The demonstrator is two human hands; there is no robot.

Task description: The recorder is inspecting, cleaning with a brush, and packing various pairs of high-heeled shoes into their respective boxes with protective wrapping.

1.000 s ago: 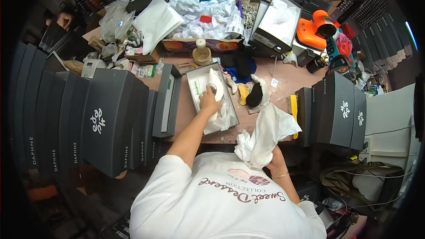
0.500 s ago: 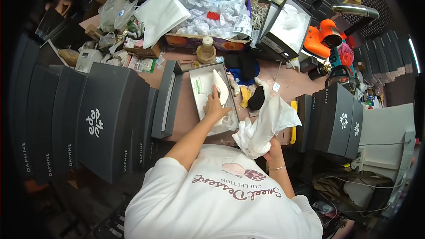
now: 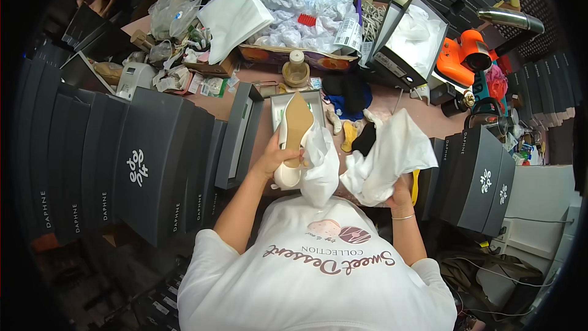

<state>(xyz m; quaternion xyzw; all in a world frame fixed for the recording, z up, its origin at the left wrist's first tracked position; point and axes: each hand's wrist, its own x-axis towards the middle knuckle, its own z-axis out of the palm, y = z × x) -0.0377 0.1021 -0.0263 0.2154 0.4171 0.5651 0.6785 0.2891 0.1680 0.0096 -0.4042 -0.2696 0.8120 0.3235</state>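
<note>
My left hand (image 3: 273, 158) grips a white pointed-toe shoe (image 3: 298, 116) above the grey shoebox (image 3: 316, 100), its tan sole turned up and the toe pointing away from me. White wrapping paper (image 3: 321, 168) hangs beside the shoe's right side, over the box's near end. On the right, my right hand (image 3: 400, 194) is closed on a crumpled bundle of white wrapping paper (image 3: 389, 159); whether anything is inside cannot be seen. The grey box lid (image 3: 239, 141) stands on its edge left of the box.
Stacked dark shoeboxes (image 3: 162, 165) flank me, with more boxes (image 3: 468, 178) at right. Behind the shoebox stand a glass jar (image 3: 296, 72) and a carton of crumpled paper (image 3: 294, 58). Dark cloths (image 3: 346, 92) and an orange tool (image 3: 462, 55) lie to the right.
My left hand has lifted the white shoe out of the box toward me and its sole now shows. The paper bundle in my right hand has shifted slightly right.
</note>
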